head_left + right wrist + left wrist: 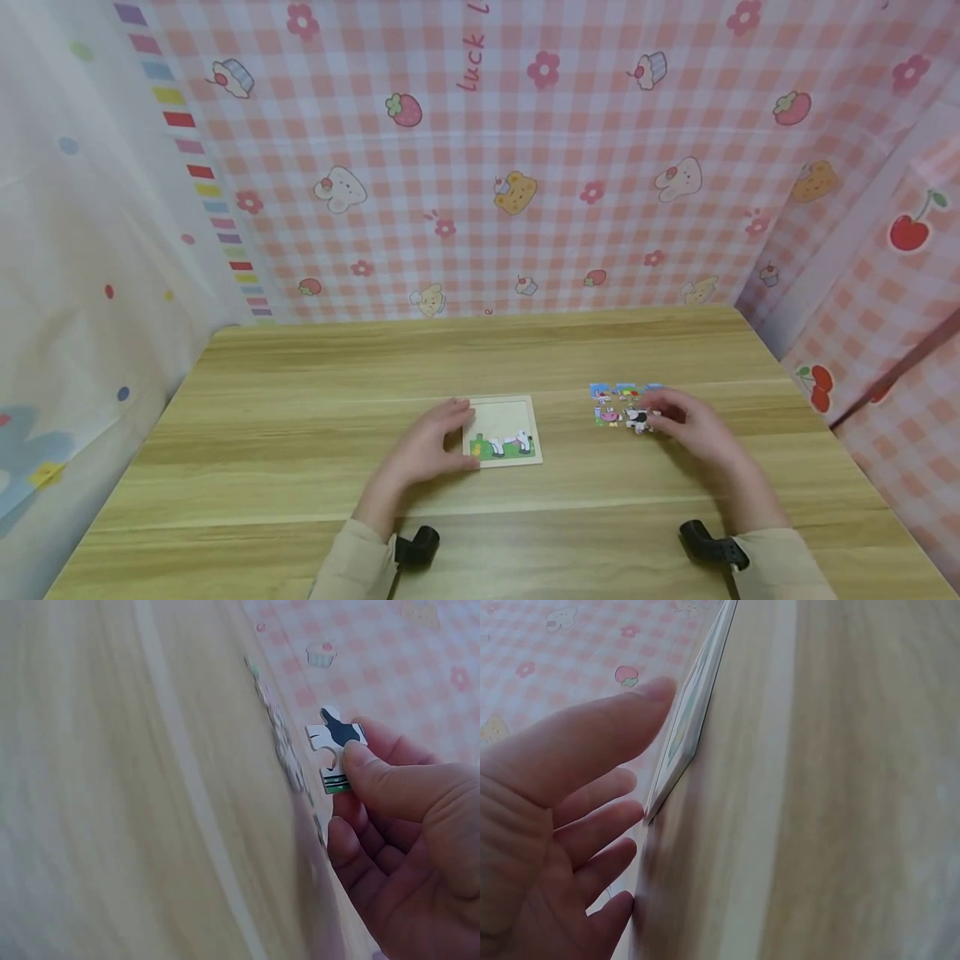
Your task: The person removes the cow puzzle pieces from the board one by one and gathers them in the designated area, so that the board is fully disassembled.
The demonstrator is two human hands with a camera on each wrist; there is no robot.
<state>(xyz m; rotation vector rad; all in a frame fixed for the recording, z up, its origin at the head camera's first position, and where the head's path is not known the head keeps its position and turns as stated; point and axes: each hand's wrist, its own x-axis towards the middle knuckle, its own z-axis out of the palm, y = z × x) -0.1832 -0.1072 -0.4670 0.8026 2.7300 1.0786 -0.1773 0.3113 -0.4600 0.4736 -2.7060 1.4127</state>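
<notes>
In the head view a square wooden puzzle tray (504, 416) lies mid-table, with green jigsaw pieces showing white animal legs (517, 443) along its lower part. My left hand (429, 446) rests at the tray's left side, thumb by the near corner and relaxed fingers along the far part of that edge. Between thumb and index finger, my right hand (420, 817) pinches a jigsaw piece (343, 735), white with a black patch and a green strip. The piece is held just off the table. Beneath and beside that hand lie several loose jigsaw pieces (608, 417), some partly hidden.
The wood-grain table (300, 467) carries the tray and the pieces. A pink checked cloth (465, 150) hangs behind its far edge, and a white dotted cloth (90, 208) hangs at the left. Black wrist-camera mounts (418, 547) sit at both sleeves.
</notes>
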